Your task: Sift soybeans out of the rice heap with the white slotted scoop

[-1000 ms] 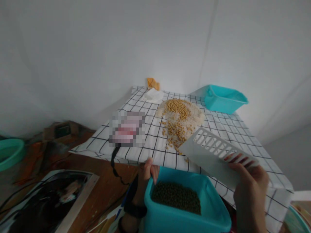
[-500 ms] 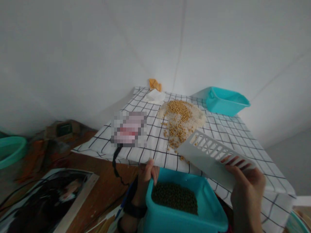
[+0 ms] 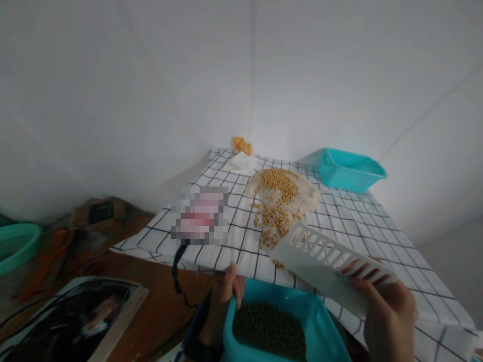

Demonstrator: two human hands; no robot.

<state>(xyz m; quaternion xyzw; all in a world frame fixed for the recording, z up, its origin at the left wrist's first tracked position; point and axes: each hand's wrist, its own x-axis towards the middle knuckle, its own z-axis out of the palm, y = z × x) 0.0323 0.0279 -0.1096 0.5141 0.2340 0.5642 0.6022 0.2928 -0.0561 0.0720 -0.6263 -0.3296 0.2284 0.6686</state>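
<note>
My right hand (image 3: 388, 306) grips the white slotted scoop (image 3: 324, 261) just in front of the soybean-and-rice pile (image 3: 281, 196); my left hand (image 3: 226, 291) clasps the teal tub (image 3: 324, 337) of green beans. I'd keep the scoop edge flat against the counter (image 3: 350, 211).

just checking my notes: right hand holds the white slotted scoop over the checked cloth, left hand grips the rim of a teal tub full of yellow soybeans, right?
Not quite. In the head view the teal tub gripped by the left hand holds dark green beans; the yellow soybeans lie piled on the checked cloth. The right hand does hold the white slotted scoop.
</note>
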